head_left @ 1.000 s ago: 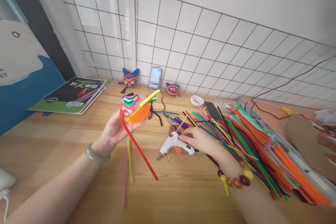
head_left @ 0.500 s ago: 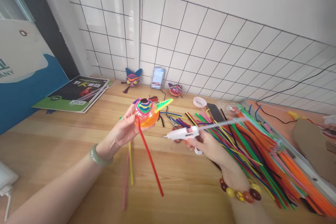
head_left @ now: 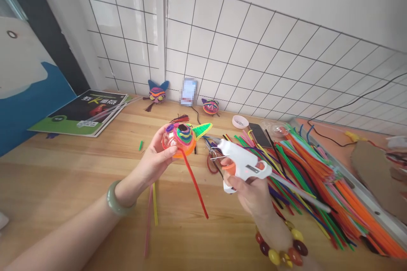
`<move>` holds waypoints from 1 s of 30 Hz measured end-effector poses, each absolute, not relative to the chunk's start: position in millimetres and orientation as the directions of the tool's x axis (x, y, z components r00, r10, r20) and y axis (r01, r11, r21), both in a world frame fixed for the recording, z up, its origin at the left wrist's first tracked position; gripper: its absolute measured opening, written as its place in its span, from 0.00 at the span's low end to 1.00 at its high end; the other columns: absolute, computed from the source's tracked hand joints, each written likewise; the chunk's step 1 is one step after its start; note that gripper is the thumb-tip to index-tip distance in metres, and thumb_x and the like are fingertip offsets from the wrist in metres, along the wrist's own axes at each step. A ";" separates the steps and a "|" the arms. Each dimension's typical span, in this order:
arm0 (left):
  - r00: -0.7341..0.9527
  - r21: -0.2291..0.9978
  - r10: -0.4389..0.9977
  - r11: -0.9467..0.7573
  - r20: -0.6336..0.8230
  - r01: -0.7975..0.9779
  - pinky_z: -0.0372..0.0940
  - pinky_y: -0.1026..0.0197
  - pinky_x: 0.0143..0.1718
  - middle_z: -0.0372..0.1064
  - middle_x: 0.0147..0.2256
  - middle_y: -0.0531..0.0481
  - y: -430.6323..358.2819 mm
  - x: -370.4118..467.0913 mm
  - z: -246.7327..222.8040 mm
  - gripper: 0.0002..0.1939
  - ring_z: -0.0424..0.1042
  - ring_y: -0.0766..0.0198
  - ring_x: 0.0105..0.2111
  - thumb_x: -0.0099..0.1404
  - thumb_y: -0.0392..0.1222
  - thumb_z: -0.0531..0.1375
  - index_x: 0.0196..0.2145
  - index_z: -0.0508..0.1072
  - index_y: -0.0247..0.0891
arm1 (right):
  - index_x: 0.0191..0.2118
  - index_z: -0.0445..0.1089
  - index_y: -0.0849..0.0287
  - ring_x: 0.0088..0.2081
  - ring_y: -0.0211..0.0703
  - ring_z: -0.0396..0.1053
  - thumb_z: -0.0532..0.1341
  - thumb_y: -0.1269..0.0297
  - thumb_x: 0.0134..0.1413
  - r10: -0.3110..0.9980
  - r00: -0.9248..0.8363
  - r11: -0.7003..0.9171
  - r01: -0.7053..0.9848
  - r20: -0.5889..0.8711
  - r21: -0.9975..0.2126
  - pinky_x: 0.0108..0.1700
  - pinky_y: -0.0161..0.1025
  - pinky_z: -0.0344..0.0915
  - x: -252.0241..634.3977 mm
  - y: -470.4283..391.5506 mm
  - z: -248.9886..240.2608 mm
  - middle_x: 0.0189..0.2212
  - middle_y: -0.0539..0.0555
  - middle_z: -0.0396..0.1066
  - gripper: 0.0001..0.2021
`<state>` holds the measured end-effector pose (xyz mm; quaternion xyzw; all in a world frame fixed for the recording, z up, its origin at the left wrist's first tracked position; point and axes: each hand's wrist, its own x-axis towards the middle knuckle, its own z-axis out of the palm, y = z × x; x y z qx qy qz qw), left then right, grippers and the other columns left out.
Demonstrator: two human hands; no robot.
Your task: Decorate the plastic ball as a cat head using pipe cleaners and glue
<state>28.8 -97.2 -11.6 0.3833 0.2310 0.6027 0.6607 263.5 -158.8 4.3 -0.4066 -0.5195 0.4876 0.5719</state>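
Ornament above desk whose back edge met gridded wall.
Left hand gripped it; right hand gripped tilted glue gun.

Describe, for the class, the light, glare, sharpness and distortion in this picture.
In the head view, soft light, with glare on the upper-left tiles; in the head view, tile lines slant, suggesting wide-angle stretch; in the head view, the screen is pixelated, unreadable; in the head view, the glue gun looks fairly sharp.

The booklet reads "狂K重点" (the lettering slightly blurred).
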 end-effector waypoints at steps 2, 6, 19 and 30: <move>0.142 0.801 0.977 -0.044 0.160 -0.597 0.69 0.57 0.48 0.70 0.54 0.50 -99.4 31.7 -12.7 0.30 0.70 0.53 0.52 0.53 0.38 0.71 0.53 0.70 0.52 | 0.33 0.71 0.56 0.17 0.28 0.57 0.70 0.59 0.45 0.981 -0.095 0.139 -0.259 0.169 -0.956 0.20 0.34 0.59 260.7 -159.2 5.4 0.36 0.52 0.74 0.11; 0.100 0.826 0.972 -0.126 0.214 -0.549 0.67 0.54 0.53 0.68 0.57 0.50 -104.3 37.4 -17.4 0.32 0.69 0.53 0.54 0.53 0.36 0.71 0.54 0.68 0.52 | 0.30 0.70 0.56 0.18 0.32 0.60 0.69 0.57 0.46 0.952 -0.292 -0.005 -0.312 0.091 -0.950 0.20 0.33 0.58 253.1 -161.0 6.7 0.27 0.51 0.74 0.10; 0.024 0.858 0.939 -0.303 0.343 -0.414 0.65 0.48 0.56 0.69 0.55 0.47 -115.4 49.5 -10.2 0.31 0.68 0.50 0.55 0.51 0.33 0.71 0.52 0.70 0.49 | 0.40 0.78 0.45 0.53 0.53 0.72 0.68 0.56 0.50 0.870 -0.488 -0.076 -0.289 0.078 -0.954 0.58 0.53 0.64 246.8 -166.0 9.9 0.47 0.55 0.76 0.09; 0.098 0.830 0.970 -0.137 0.224 -0.540 0.65 0.54 0.55 0.67 0.57 0.52 -108.0 39.2 -19.1 0.31 0.67 0.53 0.57 0.56 0.39 0.70 0.55 0.67 0.56 | 0.50 0.71 0.52 0.39 0.48 0.77 0.65 0.53 0.56 0.923 -0.364 0.051 -0.206 0.125 -0.977 0.39 0.43 0.72 261.0 -166.0 5.0 0.46 0.59 0.75 0.18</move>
